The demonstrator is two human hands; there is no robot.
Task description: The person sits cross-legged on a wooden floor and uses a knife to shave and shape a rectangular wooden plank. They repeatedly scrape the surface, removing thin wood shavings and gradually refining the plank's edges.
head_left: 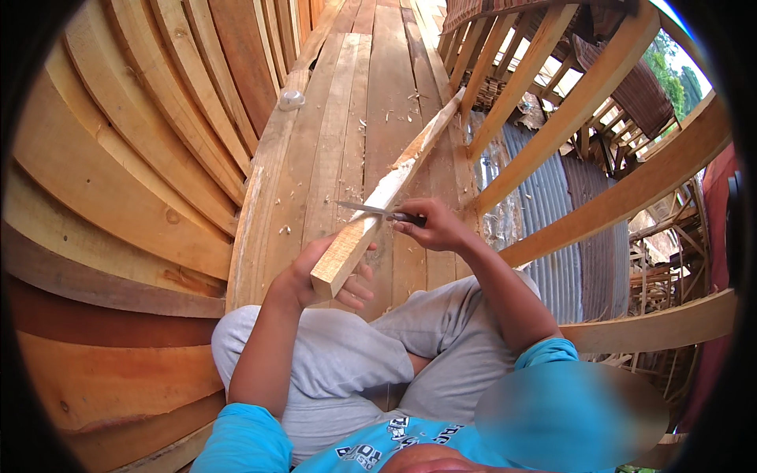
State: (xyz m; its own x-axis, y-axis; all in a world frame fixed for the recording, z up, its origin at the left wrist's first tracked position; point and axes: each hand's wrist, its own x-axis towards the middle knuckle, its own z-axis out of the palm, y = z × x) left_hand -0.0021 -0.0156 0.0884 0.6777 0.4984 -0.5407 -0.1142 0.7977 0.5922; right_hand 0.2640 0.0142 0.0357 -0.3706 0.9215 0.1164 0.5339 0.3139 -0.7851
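Observation:
A long square wooden beam [388, 189] slants from just above my lap toward the far right. Its near end shows a freshly cut face, and pale white wood runs along its upper side, with bark-brown patches farther up. Under the near end, my left hand [323, 268] cradles the beam, fingers showing on its right side. My right hand [434, 226] grips the dark handle of a knife [364, 208]. The blade points left and lies across the beam's top, touching or nearly touching it.
Wood shavings [284, 230] are scattered over the plank floor [315, 165]. A clear plastic container [291, 99] rests at the left edge of the planks. Stacked boards [126, 181] rise on the left. On the right, slanted wooden rails [568, 102] stand before corrugated metal sheets [544, 213].

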